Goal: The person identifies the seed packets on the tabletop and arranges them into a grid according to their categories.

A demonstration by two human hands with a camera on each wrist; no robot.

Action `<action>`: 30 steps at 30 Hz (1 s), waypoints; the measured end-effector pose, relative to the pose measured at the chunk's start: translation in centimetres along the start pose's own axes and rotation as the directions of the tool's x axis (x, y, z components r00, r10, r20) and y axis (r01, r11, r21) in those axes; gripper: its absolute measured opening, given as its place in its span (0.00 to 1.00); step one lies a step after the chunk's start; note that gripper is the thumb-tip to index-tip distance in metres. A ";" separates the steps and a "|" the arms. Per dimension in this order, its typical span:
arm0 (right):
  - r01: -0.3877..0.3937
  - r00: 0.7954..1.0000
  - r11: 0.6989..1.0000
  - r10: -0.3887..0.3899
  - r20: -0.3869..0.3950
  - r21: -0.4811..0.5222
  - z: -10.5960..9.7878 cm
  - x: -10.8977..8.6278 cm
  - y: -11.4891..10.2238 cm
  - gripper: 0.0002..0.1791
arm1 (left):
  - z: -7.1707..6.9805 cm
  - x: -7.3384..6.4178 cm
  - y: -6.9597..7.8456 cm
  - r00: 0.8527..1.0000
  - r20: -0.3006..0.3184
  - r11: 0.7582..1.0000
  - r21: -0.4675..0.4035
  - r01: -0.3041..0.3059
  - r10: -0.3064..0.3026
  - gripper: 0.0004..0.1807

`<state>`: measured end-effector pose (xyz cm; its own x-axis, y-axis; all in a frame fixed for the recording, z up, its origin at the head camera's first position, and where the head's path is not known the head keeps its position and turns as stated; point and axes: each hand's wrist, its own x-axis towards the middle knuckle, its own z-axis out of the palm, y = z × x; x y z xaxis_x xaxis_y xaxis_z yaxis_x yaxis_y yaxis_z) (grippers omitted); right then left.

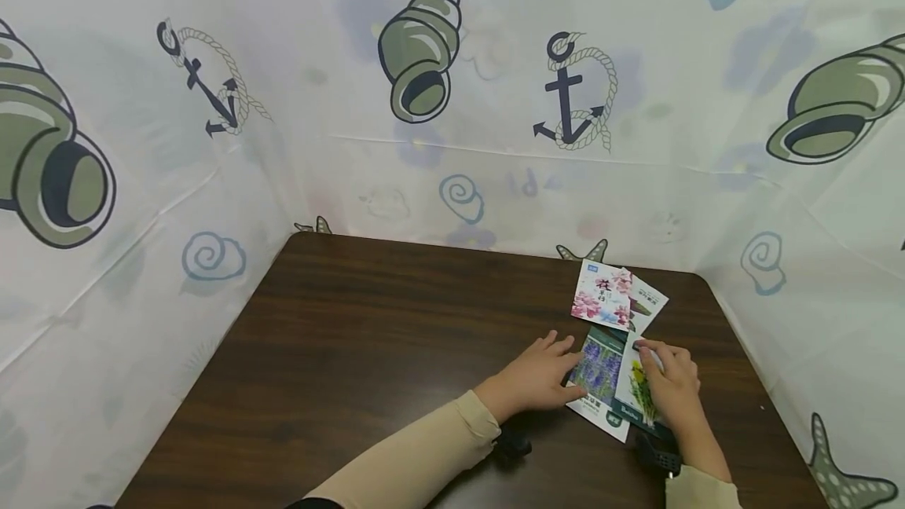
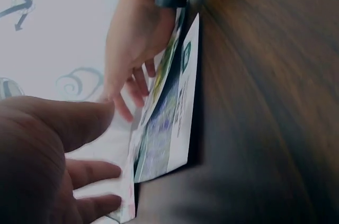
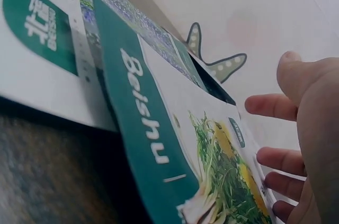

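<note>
Several flat seed packets lie partly overlapped at the table's right side. My left hand (image 1: 539, 377) is spread at the left edge of the lavender packet (image 1: 597, 366), fingers apart. Over the right part of the yellow-flower packet (image 1: 636, 387) is my right hand (image 1: 673, 385), its fingers loosely bent along that packet's edge. That packet overlaps the lavender one; its green band reads "Beishu" in the right wrist view (image 3: 145, 113). Beyond them lies a pink-blossom packet (image 1: 599, 295), which partly covers another white packet (image 1: 649, 303).
The packets rest on a dark wooden table (image 1: 396, 320). Pale cloth (image 1: 297, 85) printed with shells, anchors and starfish surrounds it on the back and sides. A black device (image 1: 512, 444) sits under the left wrist, another (image 1: 657, 454) by the right wrist.
</note>
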<state>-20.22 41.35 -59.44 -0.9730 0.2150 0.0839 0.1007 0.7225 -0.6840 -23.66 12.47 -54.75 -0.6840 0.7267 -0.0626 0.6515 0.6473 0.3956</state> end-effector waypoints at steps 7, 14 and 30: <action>-0.012 0.999 1.000 0.013 0.037 -0.017 0.0 -0.3 -0.2 0.30 | 0.9 0.3 1.0 0.999 0.041 0.998 0.048 -0.033 0.031 0.38; -0.004 0.999 1.000 0.004 0.042 -0.013 0.1 -0.4 -0.1 0.27 | 1.1 0.1 1.2 0.992 0.085 0.991 0.094 -0.100 0.092 0.31; -0.006 0.999 1.000 0.007 0.044 -0.021 0.1 -0.3 -0.2 0.26 | 1.4 -0.1 1.5 1.000 0.002 0.986 0.169 -0.004 0.004 0.23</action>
<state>-19.96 41.09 -59.38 -0.9804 0.1912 0.0471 0.1112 0.7351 -0.6688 -22.13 13.71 -55.41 -0.6808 0.7297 -0.0633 0.7003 0.6738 0.2357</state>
